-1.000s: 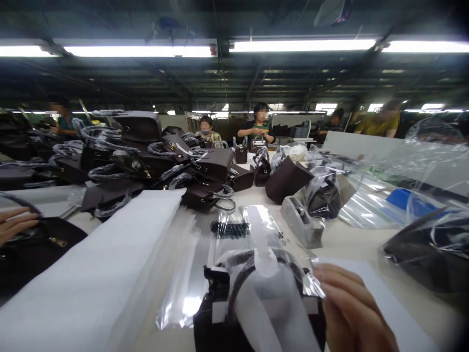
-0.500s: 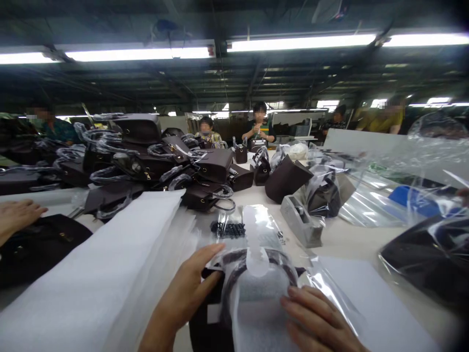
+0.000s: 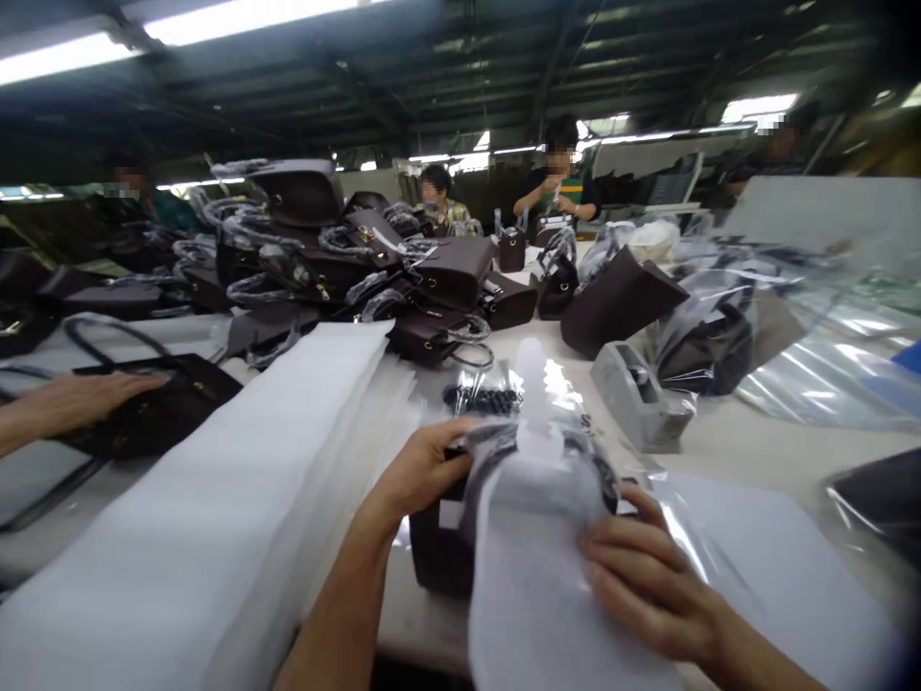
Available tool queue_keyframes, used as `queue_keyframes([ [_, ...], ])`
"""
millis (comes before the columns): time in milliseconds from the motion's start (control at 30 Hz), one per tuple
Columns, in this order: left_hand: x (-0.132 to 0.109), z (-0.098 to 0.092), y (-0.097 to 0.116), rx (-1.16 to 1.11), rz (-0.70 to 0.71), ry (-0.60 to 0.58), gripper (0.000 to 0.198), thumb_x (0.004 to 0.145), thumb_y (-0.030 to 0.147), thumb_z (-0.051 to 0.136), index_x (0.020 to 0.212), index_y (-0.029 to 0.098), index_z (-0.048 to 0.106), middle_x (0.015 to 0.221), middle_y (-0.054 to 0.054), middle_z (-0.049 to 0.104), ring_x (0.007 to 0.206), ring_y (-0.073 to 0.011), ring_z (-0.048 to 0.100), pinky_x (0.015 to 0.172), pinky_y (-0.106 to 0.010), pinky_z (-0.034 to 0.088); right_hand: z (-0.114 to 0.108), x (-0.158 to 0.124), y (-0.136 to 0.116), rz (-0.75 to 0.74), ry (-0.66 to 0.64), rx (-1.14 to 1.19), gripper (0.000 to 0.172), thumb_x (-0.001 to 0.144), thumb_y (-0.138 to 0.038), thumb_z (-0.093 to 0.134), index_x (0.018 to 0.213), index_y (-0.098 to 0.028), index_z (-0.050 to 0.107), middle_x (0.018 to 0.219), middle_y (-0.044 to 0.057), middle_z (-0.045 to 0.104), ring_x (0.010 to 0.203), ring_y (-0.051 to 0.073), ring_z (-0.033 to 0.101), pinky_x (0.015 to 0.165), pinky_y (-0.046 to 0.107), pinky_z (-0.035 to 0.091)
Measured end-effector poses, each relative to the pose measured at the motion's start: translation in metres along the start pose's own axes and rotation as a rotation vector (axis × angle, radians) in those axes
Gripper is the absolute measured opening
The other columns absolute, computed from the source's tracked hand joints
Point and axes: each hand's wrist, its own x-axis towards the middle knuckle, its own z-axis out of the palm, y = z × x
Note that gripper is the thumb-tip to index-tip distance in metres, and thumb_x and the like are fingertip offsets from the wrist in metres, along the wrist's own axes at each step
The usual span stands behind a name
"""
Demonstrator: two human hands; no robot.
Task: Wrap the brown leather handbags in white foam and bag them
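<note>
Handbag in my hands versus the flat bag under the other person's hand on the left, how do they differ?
The wrapped handbag stands upright; the flat bag lies on the table. A white foam sheet covers the wrapped handbag's front; the flat bag is bare. Your left hand grips the wrapped handbag, your right hand presses its sheet; a co-worker's hand rests on the flat bag. Both are dark.
</note>
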Motion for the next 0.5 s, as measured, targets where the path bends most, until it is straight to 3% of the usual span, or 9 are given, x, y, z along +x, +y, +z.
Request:
queue_keyframes([
  [67,-0.006,0.001,-0.007,0.029,0.014,0.126,0.041,0.074,0.019,0.062,0.114,0.024,0.058,0.112,-0.003,0.062,0.105,-0.0209,0.057,0.092,-0.033,0.044,0.002,-0.005,0.004,0.003,-0.04,0.012,0.015,0.079,-0.006,0.055,0.078,-0.019,0.062,0.082,0.001,0.064,0.095,0.016,0.059,0.102,0.051,0.036],
  [133,-0.025,0.005,-0.017,0.085,0.036,0.348,0.042,0.078,0.021,0.058,0.12,0.025,0.051,0.117,-0.004,0.058,0.107,-0.0203,0.055,0.092,-0.033,0.044,0.001,-0.013,0.003,0.013,-0.11,0.001,0.019,0.081,-0.006,0.053,0.089,-0.02,0.065,0.088,0.003,0.066,0.102,0.018,0.057,0.104,0.051,0.033],
  [267,-0.103,0.039,-0.041,0.297,0.099,0.892,0.035,0.09,0.015,0.025,0.122,0.021,0.038,0.112,-0.008,0.051,0.107,-0.019,0.048,0.092,-0.038,0.038,-0.007,-0.03,0.0,0.002,-0.215,0.019,0.026,0.083,-0.009,0.048,0.102,-0.016,0.064,0.099,0.01,0.066,0.117,0.023,0.049,0.106,0.045,0.033],
  [300,-0.124,0.052,-0.047,0.364,0.124,0.922,0.03,0.089,0.015,0.03,0.115,0.021,0.042,0.105,-0.007,0.052,0.102,-0.0195,0.05,0.089,-0.037,0.039,-0.009,-0.031,-0.001,-0.003,-0.229,0.035,0.027,0.082,-0.009,0.047,0.102,-0.016,0.063,0.1,0.011,0.066,0.119,0.024,0.047,0.106,0.045,0.034],
  [333,-0.144,0.066,-0.053,0.433,0.17,0.877,0.021,0.086,0.018,0.039,0.104,0.021,0.049,0.094,-0.005,0.054,0.092,-0.0187,0.052,0.082,-0.034,0.042,-0.01,-0.032,-0.001,-0.015,-0.245,0.048,0.027,0.081,-0.009,0.047,0.102,-0.017,0.062,0.1,0.012,0.066,0.121,0.025,0.046,0.106,0.046,0.034],
  [400,-0.173,0.091,-0.062,0.565,0.232,0.705,0.015,0.08,0.028,0.052,0.093,0.021,0.056,0.084,-0.003,0.058,0.082,-0.0184,0.055,0.077,-0.034,0.044,-0.012,-0.029,0.0,-0.053,-0.274,0.05,0.027,0.08,-0.009,0.046,0.1,-0.018,0.062,0.102,0.013,0.066,0.123,0.025,0.043,0.107,0.046,0.031],
  [500,-0.189,0.112,-0.073,0.704,0.208,0.539,0.019,0.079,0.026,0.056,0.097,0.021,0.06,0.083,-0.004,0.064,0.08,-0.019,0.057,0.079,-0.037,0.042,-0.011,-0.023,0.0,-0.11,-0.297,0.022,0.028,0.078,-0.009,0.046,0.099,-0.019,0.063,0.103,0.011,0.066,0.127,0.024,0.038,0.11,0.046,0.026],
])
